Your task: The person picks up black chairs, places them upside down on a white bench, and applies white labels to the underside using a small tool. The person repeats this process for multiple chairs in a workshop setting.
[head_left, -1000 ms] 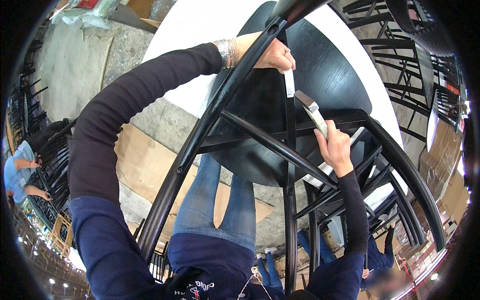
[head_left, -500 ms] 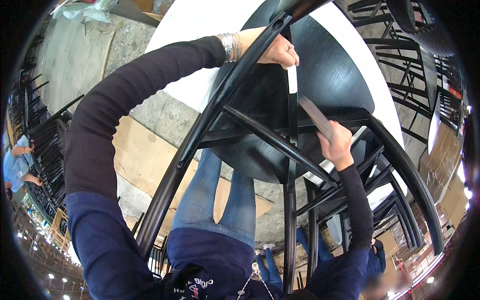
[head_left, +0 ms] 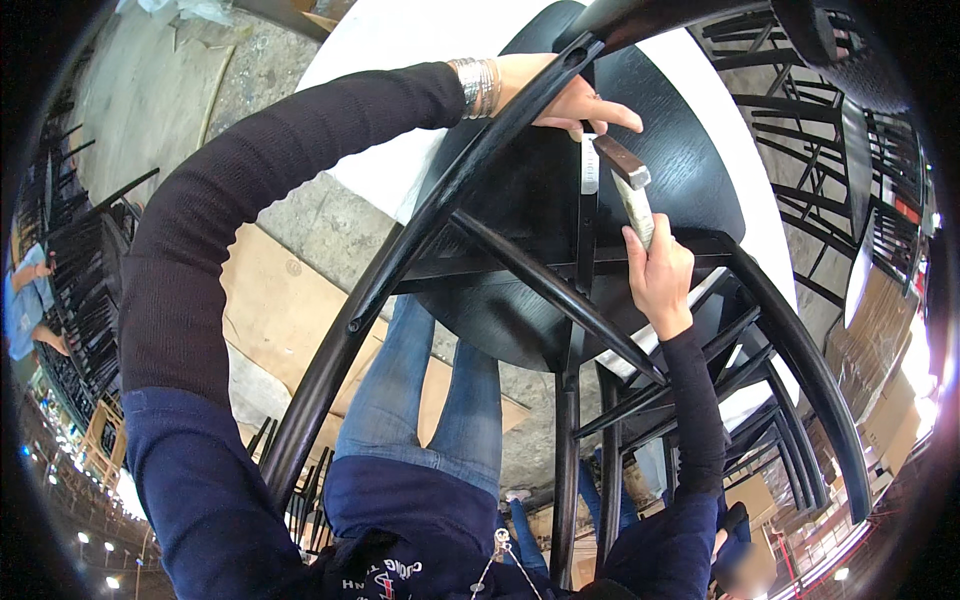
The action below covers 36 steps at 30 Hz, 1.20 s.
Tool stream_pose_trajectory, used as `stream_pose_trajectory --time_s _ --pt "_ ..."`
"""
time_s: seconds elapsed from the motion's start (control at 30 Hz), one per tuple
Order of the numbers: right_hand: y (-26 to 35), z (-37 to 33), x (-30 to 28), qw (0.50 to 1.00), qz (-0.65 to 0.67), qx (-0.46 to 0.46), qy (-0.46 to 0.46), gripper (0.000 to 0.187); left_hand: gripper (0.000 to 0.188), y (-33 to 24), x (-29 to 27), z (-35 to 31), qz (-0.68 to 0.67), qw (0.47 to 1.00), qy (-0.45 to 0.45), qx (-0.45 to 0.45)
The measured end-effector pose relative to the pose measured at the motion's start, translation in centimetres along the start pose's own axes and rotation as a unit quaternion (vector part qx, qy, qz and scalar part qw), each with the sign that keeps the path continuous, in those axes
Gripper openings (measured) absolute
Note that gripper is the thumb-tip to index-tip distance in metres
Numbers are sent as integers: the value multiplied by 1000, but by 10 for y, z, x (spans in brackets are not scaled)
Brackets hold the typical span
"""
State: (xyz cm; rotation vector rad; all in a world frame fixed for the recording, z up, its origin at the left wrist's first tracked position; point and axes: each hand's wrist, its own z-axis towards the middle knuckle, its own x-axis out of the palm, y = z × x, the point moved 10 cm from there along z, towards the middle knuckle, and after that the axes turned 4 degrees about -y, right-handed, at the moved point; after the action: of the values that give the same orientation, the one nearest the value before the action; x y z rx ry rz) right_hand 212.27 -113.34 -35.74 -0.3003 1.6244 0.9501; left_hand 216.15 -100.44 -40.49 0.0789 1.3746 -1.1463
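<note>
My right hand (head_left: 662,275) grips a hammer (head_left: 636,210) by its pale, worn handle. The hammer's dark metal head points up and away from me, beside a white label (head_left: 590,165) on a black wooden bar. Beyond that label, my left hand (head_left: 575,100) reaches past a black chair leg (head_left: 430,215); its index finger is stretched out to the right and the other fingers are loosely bent. Nothing shows in that hand. Both hands are over the black wooden chair, whose dark round panel (head_left: 670,130) lies on a white round surface (head_left: 750,150).
Black chair frames (head_left: 800,190) are stacked at the right, and more (head_left: 90,310) stand at the left. Cardboard (head_left: 285,305) lies on the concrete floor. People are in the background at the far left and lower right.
My left fingers have loosened from a fist, and the index finger now stretches out. The hammer, blurred before, now shows clearly, its head turned more toward me. My view has shifted slightly.
</note>
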Motion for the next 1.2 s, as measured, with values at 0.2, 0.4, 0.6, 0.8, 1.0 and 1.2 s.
stream_pose_trajectory --time_s 0.2,0.4,0.6,0.8,1.0,1.2 --pt "7 1 -25 991 84 7 -108 23 67 1 -9 -8 -1 999 -40 -20" --pt "15 9 -1 996 -73 -23 37 30 80 4 -22 -40 -48 990 -116 -70" --pt "33 9 -49 967 186 -113 -131 26 81 1 -23 -59 -60 973 -184 -128" --pt "19 15 -31 996 17 -43 -75 24 80 3 -21 -60 -65 963 -223 -137" --pt "0 10 -2 997 -71 6 27 23 76 -7 -16 -62 -38 963 -234 -126" --pt "-13 -12 -14 997 -56 17 53 22 67 -28 10 -61 41 968 -221 -112"
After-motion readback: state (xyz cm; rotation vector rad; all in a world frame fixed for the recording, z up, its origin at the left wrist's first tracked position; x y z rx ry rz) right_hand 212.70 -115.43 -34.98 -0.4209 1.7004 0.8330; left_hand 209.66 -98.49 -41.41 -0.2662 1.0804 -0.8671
